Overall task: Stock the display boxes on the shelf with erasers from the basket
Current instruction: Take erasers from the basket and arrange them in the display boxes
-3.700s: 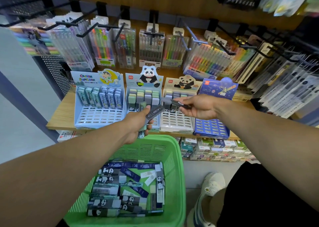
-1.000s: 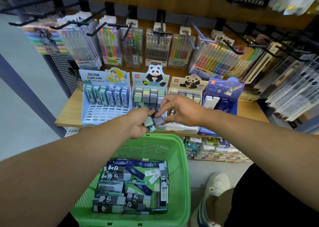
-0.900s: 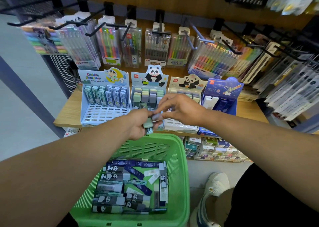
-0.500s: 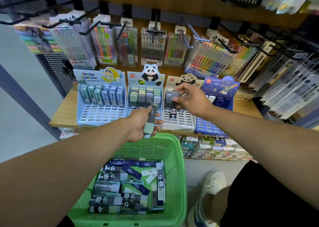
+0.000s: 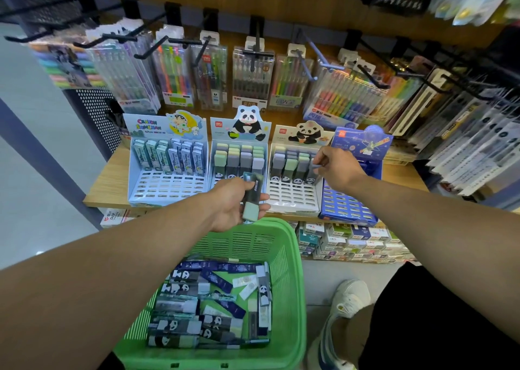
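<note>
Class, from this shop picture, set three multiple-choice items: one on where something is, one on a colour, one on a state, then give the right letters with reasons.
1. Where is the right hand?
A. in the basket
B. at the second panda display box
C. on the floor

2. What colour is the basket?
A. green
B. red
C. white

3. What is the left hand doing?
A. hanging open
B. pressing the shelf
C. gripping erasers

Answers:
1 B: its fingers reach that box's right-hand erasers.
2 A: its slatted walls are plainly green.
3 C: its fingers curl round a green-ended eraser bundle above the basket.
</note>
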